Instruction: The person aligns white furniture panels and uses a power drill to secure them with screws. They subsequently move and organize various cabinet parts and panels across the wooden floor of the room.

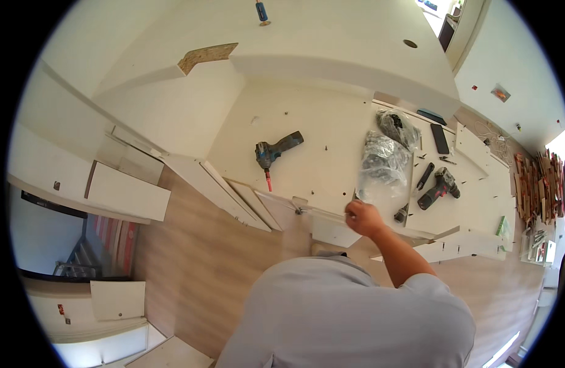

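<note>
My right hand (363, 218) is closed at the front edge of the white panel (322, 110). A small dark tip shows just above its fingers, but what they hold is mostly hidden. To the upper right of the hand lie clear plastic bags (383, 161) with dark contents. A small black tool part (401, 214) lies to its right. Further left on the panel rests a blue and black cordless driver (273, 151) with a red bit. My left hand does not show.
Right of the bags lie a cordless drill (439, 189), a black flat rectangular object (439, 138) and scattered screws. A blue-handled screwdriver (261, 11) sits on the upper white board. White boards (233, 195) lean at the left over the wood floor (197, 245).
</note>
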Available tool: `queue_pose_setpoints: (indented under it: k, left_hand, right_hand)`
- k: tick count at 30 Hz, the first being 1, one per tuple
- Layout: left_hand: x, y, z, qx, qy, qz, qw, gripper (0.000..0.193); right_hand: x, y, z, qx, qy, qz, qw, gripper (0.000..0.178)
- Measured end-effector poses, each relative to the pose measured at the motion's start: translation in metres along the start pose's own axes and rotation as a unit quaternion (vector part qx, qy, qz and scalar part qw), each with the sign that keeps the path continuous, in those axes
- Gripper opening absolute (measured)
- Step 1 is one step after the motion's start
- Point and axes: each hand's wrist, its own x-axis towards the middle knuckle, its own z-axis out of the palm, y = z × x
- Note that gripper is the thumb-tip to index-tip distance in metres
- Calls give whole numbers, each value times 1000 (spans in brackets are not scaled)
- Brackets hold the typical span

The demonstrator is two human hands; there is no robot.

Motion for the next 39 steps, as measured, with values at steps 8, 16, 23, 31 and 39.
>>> queue_pose_setpoints:
  k: [8, 16, 23, 31, 39]
  left_hand:
    - [32, 16, -5, 25, -3, 41, 999, 45]
    - [49, 68, -31, 6, 21, 69, 997, 46]
    - [46, 52, -29, -57, 7, 16, 998, 48]
    - [16, -9, -30, -17, 47, -20, 999, 39]
    - [25, -138, 7, -138, 35, -65, 988, 35]
  right_hand:
    - [13, 78, -72, 43, 279, 169, 944, 24]
    - [-13, 35, -33, 118, 223, 125, 960, 14]
    - [-27, -61, 64, 186, -33, 70, 979, 12]
    - [24, -121, 157, 145, -288, 70, 944, 20]
    - [93, -177, 322, 11, -433, -58, 900, 27]
